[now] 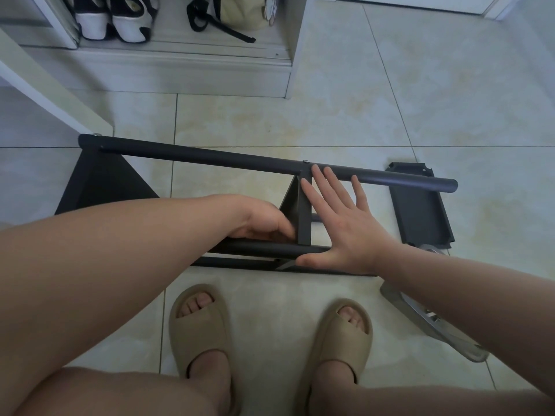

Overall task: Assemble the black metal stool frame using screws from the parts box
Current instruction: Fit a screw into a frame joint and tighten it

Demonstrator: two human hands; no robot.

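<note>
A person is looking down at a pale tiled floor (375, 94), where the black metal stool frame (210, 159) is lying on its side across the middle of the view, its long far tube running from 9 o'clock to 3 o'clock. A small screw (306, 161) is sitting on that tube above an upright brace.

The left hand (264, 223) is reaching in at the centre, bending down onto the near tube; its fingertips are hiding behind the brace, so I cannot tell whether it is gripping.

The right hand (345, 223), just beside it, is lying flat with fingers straight and spread, holding nothing, its fingertips overlapping the far tube and its thumb lying along the near one.

A dark metal panel (420, 208) is lying at 3 o'clock. Beige slippers (201, 325) are showing at 6 o'clock, and shoes (114, 19) are resting on a shelf at 11 o'clock.
</note>
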